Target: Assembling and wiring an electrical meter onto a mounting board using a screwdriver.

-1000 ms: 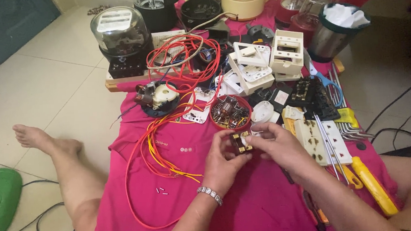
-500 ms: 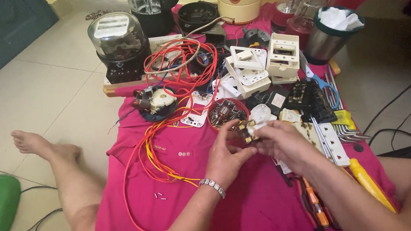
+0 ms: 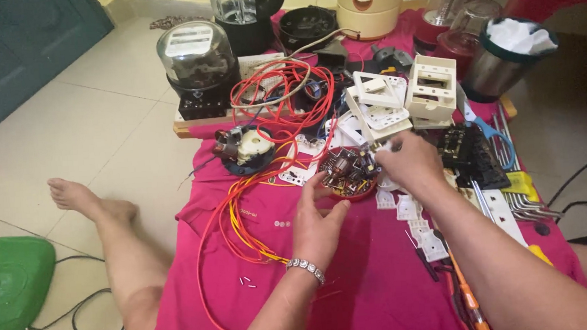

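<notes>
My left hand (image 3: 318, 222), a beaded bracelet on its wrist, hovers open with fingers apart just in front of a small red bowl (image 3: 345, 179) full of coppery electrical parts. My right hand (image 3: 414, 163) is at the bowl's right rim, fingers curled and pinched on a small part (image 3: 383, 148) that is mostly hidden. White switch plates (image 3: 379, 107) lie right behind the fingertips. Everything rests on a pink cloth (image 3: 371, 283) spread on the floor.
Red wire coils (image 3: 281, 93) and orange-yellow wires (image 3: 236, 224) lie to the left. A motor part (image 3: 244, 148), an electric meter (image 3: 197, 61), a blender (image 3: 245, 13), a white box (image 3: 431, 90), a black terminal block (image 3: 464, 149) and an orange screwdriver (image 3: 464, 294) surround the work. My bare leg (image 3: 120, 246) stretches left.
Both hands held the small part together close to me. The left hand has let go and opened. The right hand has moved forward to the bowl's right rim.
</notes>
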